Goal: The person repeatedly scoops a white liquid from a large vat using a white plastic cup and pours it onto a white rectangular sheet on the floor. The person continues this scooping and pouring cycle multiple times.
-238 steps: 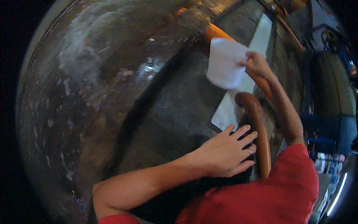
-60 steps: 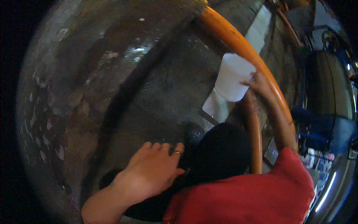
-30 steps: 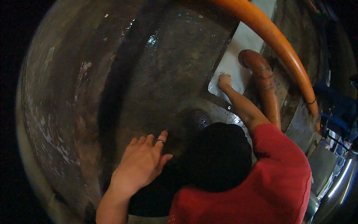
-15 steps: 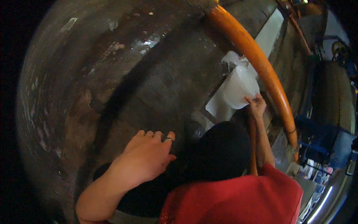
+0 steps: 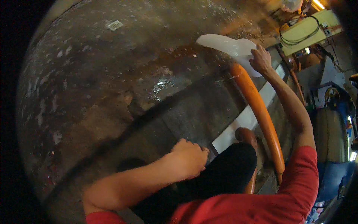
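Observation:
My right hand (image 5: 261, 59), arm stretched far forward, grips the rim of a white plastic bucket (image 5: 249, 61). The bucket is tipped over above the wet floor, beyond the upper end of a thick orange pipe (image 5: 257, 100). A smooth whitish sheet (image 5: 216, 42) spreads leftward from its mouth and looks like water, though blur hides where bucket and sheet meet. Close to my bent knee (image 5: 235, 160) hangs my left hand (image 5: 189, 158), fingers curled down and a ring on one. Its fingertips are hidden, and I see nothing held in it.
A white strip (image 5: 238, 125) runs slantwise along the wet, dark floor (image 5: 123, 71). Beside my knee is a rounded orange-brown shape (image 5: 246, 135). Cable loops lie on a yellowish panel (image 5: 304, 33) at the upper right. A large tyre-like object (image 5: 330, 130) stands at right.
My right hand has swung the bucket forward and tipped it leftward; the whitish sheet now comes from it. My left hand has shifted right and slightly down, towards the knee.

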{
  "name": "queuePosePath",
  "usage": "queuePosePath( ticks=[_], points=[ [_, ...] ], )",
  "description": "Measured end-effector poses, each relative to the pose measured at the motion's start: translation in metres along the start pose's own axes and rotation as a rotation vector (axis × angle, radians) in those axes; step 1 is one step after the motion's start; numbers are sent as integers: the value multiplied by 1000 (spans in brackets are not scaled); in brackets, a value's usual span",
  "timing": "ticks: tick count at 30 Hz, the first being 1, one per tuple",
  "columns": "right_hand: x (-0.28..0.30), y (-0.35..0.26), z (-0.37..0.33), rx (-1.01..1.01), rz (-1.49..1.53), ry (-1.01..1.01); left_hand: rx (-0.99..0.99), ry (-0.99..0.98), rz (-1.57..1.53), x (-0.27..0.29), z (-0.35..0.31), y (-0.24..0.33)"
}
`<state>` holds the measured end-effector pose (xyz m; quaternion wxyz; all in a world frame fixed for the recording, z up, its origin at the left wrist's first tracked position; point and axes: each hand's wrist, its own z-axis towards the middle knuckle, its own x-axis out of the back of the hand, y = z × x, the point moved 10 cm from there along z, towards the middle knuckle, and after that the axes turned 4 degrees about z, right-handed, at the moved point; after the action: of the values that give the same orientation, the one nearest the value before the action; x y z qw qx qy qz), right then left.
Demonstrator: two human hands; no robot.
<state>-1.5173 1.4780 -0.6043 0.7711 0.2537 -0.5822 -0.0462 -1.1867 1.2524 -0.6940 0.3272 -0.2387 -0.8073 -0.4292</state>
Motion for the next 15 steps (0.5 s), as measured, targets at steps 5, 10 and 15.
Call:
queuePosePath(
  ticks=[5,10,15],
  points=[
    [-2,-60,77,171,-307,46,6,-11,-60,-3,-10,-4],
    [18,-70,122,182,-571,106,-2,35,-43,-1,-12,-7],
    [74,-35,118,148,-482,423,-47,-24,-37,-5,-3,-4]
  ],
)
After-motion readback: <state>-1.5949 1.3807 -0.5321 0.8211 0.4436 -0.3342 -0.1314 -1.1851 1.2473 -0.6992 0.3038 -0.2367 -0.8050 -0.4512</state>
